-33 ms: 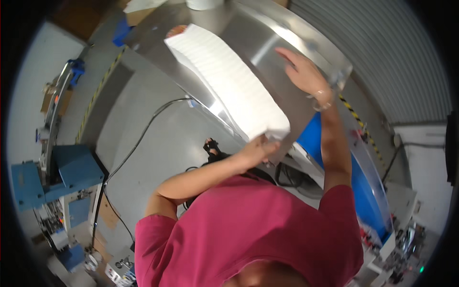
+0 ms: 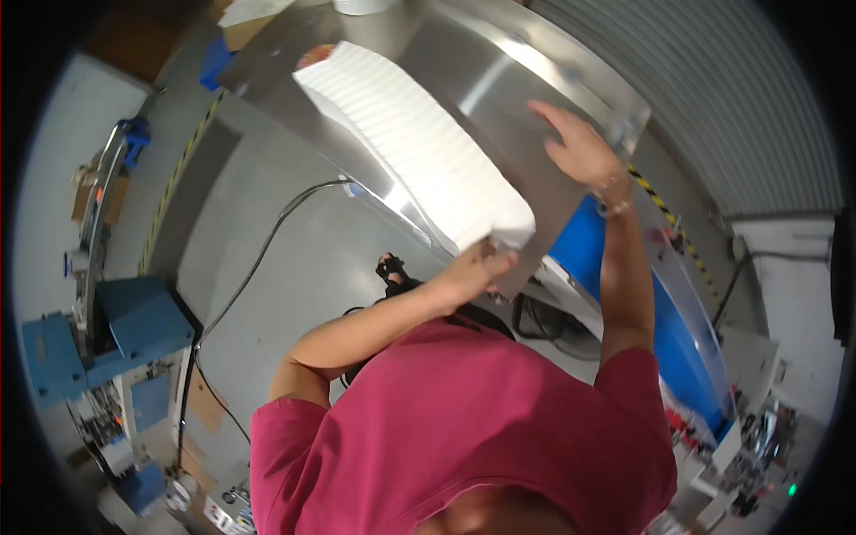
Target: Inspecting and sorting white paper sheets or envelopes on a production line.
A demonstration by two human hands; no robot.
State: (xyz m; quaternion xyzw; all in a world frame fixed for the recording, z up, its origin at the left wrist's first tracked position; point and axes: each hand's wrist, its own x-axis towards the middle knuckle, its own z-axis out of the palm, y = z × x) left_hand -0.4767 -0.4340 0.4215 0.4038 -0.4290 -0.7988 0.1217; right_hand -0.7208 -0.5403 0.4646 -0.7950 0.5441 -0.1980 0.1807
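A long, ribbed row of thin white pieces packed face to face (image 2: 419, 147) lies across the steel table (image 2: 357, 138), from the far left toward me. What the pieces are I cannot make out. My left hand (image 2: 473, 272) is closed on the row's near end, its thumb reaching over the corner and some fingers hidden. Over the steel to the right of the row, my right hand (image 2: 584, 152) hangs with its index finger stretched out and nothing in it. A reddish-brown object (image 2: 316, 55) shows at the row's far end.
A blue conveyor belt (image 2: 578, 241) runs along my right side. White round containers (image 2: 364, 5) stand at the table's far edge. A black cable (image 2: 267, 245) crosses the floor on the left, near a blue machine (image 2: 143, 312). A ribbed grey shutter (image 2: 713, 98) rises at far right.
My right hand has drawn back to the right and a little nearer, away from the row. My left hand stays at the row's near end. The whole view has shifted slightly.
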